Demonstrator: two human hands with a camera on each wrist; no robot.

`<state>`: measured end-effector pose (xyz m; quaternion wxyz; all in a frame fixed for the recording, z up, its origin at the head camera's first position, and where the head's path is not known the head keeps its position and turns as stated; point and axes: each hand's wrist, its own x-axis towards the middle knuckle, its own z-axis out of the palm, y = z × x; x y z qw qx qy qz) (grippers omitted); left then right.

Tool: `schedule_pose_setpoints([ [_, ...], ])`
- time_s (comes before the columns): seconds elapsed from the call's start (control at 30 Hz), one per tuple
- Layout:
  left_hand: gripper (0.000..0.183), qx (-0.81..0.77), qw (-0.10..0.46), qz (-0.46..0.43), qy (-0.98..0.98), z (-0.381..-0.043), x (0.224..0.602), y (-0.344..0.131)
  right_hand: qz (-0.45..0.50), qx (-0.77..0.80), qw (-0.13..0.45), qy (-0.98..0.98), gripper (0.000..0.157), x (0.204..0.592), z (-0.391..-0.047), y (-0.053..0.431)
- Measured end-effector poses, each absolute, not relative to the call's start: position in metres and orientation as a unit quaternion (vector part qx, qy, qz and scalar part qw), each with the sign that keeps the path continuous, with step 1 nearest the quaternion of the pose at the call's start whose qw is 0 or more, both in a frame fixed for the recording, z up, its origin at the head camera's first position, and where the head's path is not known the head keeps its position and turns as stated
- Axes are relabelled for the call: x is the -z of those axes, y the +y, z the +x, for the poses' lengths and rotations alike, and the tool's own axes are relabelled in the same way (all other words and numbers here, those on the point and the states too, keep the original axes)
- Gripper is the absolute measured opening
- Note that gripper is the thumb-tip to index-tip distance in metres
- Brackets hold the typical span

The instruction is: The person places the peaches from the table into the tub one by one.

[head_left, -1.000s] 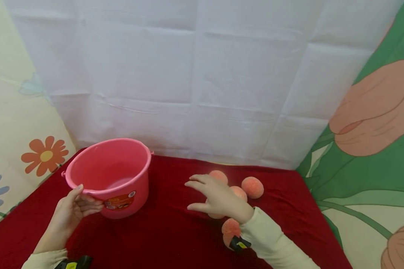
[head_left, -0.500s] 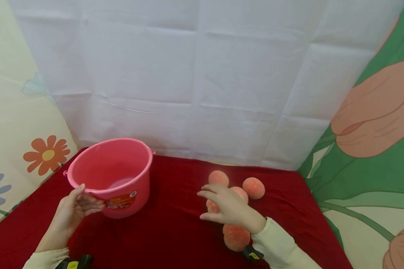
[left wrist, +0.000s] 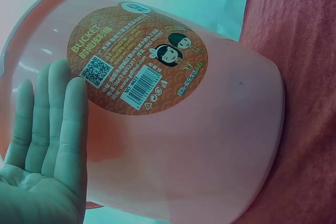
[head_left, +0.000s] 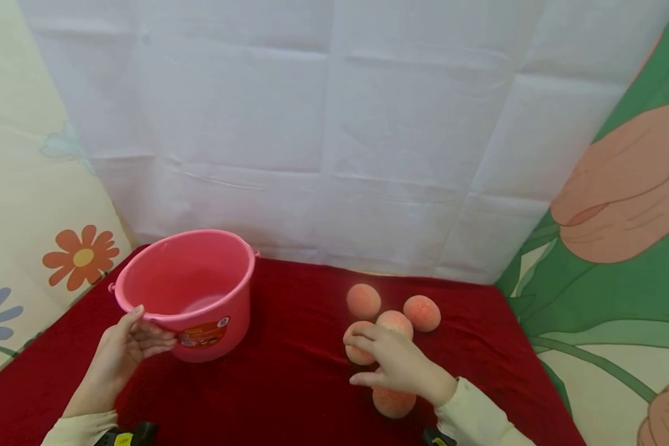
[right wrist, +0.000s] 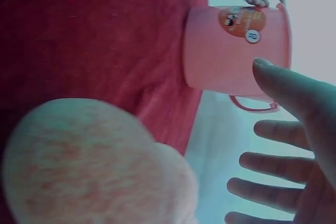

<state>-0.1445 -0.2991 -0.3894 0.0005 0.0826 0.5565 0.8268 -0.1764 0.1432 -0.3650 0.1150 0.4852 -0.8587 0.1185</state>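
A pink plastic bucket (head_left: 212,291) with an orange label stands upright on the red cloth at the left. My left hand (head_left: 124,354) lies flat against its near wall, thumb up at the rim; the left wrist view shows straight fingers (left wrist: 50,124) pressed on the bucket (left wrist: 199,145) beside the label. Several fuzzy peaches lie right of centre. My right hand (head_left: 394,365) hovers over them with spread fingers, touching or just above one peach (head_left: 357,353); another peach (head_left: 393,402) lies under the wrist. The right wrist view shows a peach (right wrist: 89,161) close by, open fingers (right wrist: 273,163) and the bucket (right wrist: 231,51) beyond.
Two more peaches (head_left: 363,301) (head_left: 422,313) and a third (head_left: 396,321) lie just beyond the right hand. A white sheet (head_left: 334,136) hangs behind the table, with flowered cloth on both sides. The red cloth (head_left: 295,347) lies bare between bucket and peaches.
My right hand has drawn back toward me and to the right, coming down over the nearer peaches and uncovering the far one. The left hand and bucket have stayed put.
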Motion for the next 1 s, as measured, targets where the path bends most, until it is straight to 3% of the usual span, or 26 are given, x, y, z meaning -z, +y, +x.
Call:
schedule_pose_setpoints([
  [0.4, 0.054, -0.822, 0.006, 0.078, 0.564, -0.144, 0.388, -0.298, 0.466, -0.074, 0.096, -0.876, 0.040, 0.377, -0.167, 0.160],
  [0.73, 0.055, -0.821, 0.004, 0.077, 0.565, -0.144, 0.387, -0.298, 0.457, -0.044, 0.067, -0.886, 0.051, 0.385, -0.168, 0.169],
  [1.0, 0.054, -0.818, 0.004, 0.074, 0.570, -0.144, 0.386, -0.298, 0.439, -0.054, 0.034, -0.896, 0.045, 0.391, -0.167, 0.172],
])
